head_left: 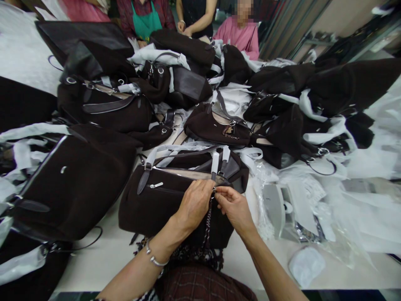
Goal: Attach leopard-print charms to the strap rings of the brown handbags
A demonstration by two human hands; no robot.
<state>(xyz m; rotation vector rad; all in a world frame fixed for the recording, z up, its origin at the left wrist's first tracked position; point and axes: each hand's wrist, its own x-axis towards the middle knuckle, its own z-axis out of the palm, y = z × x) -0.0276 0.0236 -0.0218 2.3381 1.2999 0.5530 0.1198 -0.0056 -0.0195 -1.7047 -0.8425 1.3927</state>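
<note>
A dark brown bag (150,213) is seen at near centre in the head view, beneath the left hand (196,202) and right hand (234,207); by the latter, a metal clasp (214,191) (braided cord (208,223) below) is pinched, while the former is curled against it, grip hidden; pale lining (191,174) is bared by an open zip (171,171), any lettering cannot be read

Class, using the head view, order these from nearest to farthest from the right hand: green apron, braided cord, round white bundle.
1. Braided cord: hanging just left of the right hand.
2. Round white bundle: on the table, lower right.
3. Green apron: across the table, upper left.
</note>
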